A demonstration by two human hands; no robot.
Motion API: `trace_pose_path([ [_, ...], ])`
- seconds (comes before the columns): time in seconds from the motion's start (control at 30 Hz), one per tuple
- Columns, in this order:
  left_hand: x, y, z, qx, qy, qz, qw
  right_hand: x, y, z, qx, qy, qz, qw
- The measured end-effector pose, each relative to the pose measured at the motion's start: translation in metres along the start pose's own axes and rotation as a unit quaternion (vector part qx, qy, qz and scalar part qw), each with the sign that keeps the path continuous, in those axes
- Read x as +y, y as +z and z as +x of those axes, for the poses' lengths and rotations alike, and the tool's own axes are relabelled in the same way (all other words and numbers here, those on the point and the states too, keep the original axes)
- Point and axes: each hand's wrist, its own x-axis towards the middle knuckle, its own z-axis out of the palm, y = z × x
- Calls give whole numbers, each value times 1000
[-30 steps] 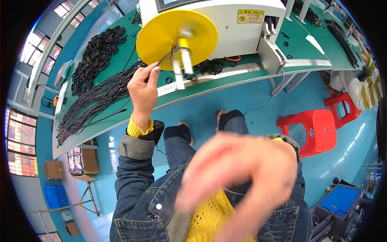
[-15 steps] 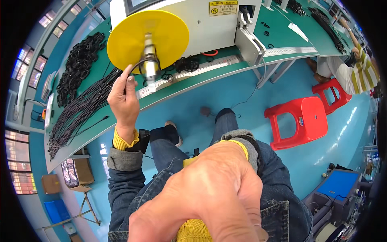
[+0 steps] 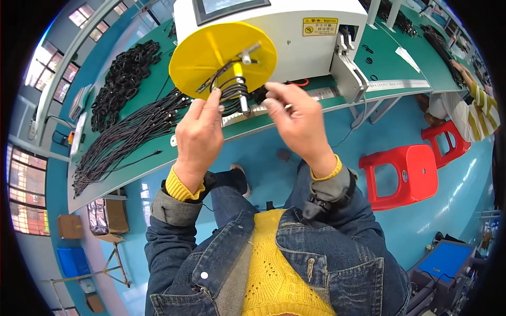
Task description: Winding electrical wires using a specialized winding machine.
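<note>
A yellow disc (image 3: 192,66) with metal winding posts stands on the front of a white machine (image 3: 290,52). Black cable (image 3: 227,92) is looped around the posts in several turns. At the left of the loops, my left hand (image 3: 200,131) pinches the cable between thumb and fingertips. My right hand (image 3: 299,121) is raised just right of the posts, thumb and forefinger apart, with nothing visible between them. A bundle of long black cables (image 3: 126,131) lies on the green table to the left of my left hand.
A pile of coiled black cables (image 3: 124,79) is at the far left. A metal ruler (image 3: 321,94) runs along the table's front edge. Red stools (image 3: 416,176) stand on the right, where another person in a striped top (image 3: 477,108) works. Cardboard boxes (image 3: 116,216) sit lower left.
My right hand has moved from close below the camera up to the posts. The disc, blurred by spinning before, now looks sharper, and more cable is wound on. My left hand still holds cable.
</note>
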Motion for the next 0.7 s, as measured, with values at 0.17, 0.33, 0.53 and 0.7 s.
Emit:
trace_pose_path([
  [0.17, 19, -13, 14, -42, 3, 75, 996, 22, 26, 1, -33, -43, -131, 990],
  [0.33, 13, -13, 22, -153, -50, 117, 980, 31, 26, 16, -64, 0, -85, 994],
  [0.53, -25, -7, 21, -225, -3, -61, 972, 45, 30, 30, -71, -44, -1, 997],
  [0.7, -22, -3, 22, -201, -31, -108, 973, 50, 31, 32, -84, -10, 45, 995],
])
